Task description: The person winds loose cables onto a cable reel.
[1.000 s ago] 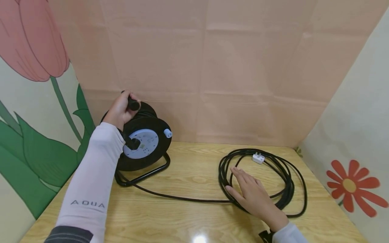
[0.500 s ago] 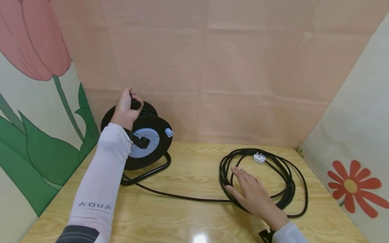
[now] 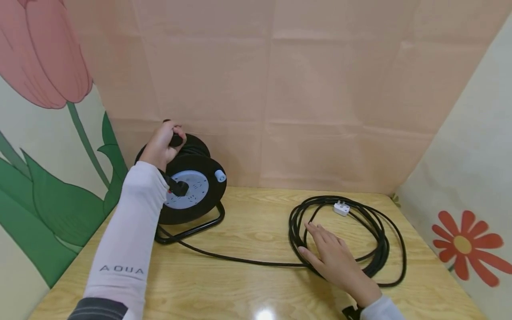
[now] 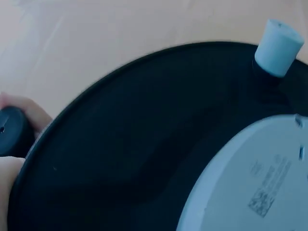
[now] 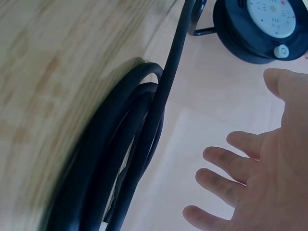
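Observation:
In the head view my left hand [image 3: 160,143] grips the black handle [image 3: 176,140] at the top of a cable reel [image 3: 214,195]. The reel stands at the back left on a bent-tube frame [image 3: 200,231]. Its round face has a pale blue socket panel [image 3: 198,191] and a light blue knob [image 3: 220,175]. The left wrist view shows that knob [image 4: 278,48] close up, the handle's end at the left edge. At right, my right hand [image 3: 334,260] hovers palm-inward over a loose coil of black cable [image 3: 294,222], fingers extended, holding nothing. A white plug [image 3: 341,208] lies inside the coil.
One length of cable [image 3: 240,260] runs across the wooden table [image 3: 224,289] from the reel to the coil. A pinkish sheet [image 3: 304,111] covers the back wall. Painted side walls stand close at left and right.
My left hand and forearm shifted a little to the right, then back left, staying at the reel's handle. The right hand, the coil and the plug look practically still.

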`<state>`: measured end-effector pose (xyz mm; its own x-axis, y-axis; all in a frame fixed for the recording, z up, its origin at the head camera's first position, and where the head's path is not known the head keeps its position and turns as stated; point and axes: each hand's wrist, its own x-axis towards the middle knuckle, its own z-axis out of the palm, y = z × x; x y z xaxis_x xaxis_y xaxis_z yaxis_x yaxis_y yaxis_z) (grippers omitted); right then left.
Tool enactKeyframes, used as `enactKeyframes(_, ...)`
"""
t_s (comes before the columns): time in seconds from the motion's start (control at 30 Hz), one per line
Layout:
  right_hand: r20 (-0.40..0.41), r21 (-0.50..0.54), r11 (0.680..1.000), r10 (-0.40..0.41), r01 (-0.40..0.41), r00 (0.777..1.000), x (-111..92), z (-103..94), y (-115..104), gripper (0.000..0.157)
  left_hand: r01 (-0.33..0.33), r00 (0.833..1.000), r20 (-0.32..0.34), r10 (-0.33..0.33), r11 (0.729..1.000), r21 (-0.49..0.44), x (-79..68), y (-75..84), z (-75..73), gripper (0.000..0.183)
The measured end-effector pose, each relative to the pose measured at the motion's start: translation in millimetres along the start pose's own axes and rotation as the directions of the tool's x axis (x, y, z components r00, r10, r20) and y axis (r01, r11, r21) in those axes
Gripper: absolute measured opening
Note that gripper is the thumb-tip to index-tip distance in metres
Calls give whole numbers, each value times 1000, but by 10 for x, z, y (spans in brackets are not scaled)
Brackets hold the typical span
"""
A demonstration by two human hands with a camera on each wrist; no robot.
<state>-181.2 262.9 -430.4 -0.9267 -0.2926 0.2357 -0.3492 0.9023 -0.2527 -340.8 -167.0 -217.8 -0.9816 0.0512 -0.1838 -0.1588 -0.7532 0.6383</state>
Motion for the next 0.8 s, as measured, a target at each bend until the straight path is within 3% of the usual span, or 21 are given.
enactKeyframes(0.23,-3,4,1000,-3,3,1000,0,-22,-10,71,80,992,96,-82,997,23,14,38,-24,19)
enactKeyframes(0.43,-7,-2,1000,-8,8,1000,-8,-33,-13,72,168,974,147,-175,984,61,39,92,-53,14)
enactKeyframes(0.8,-11,0,1000,-9,9,1000,-39,-6,3,71,300,914,252,-318,948,108,60,127,-98,18)
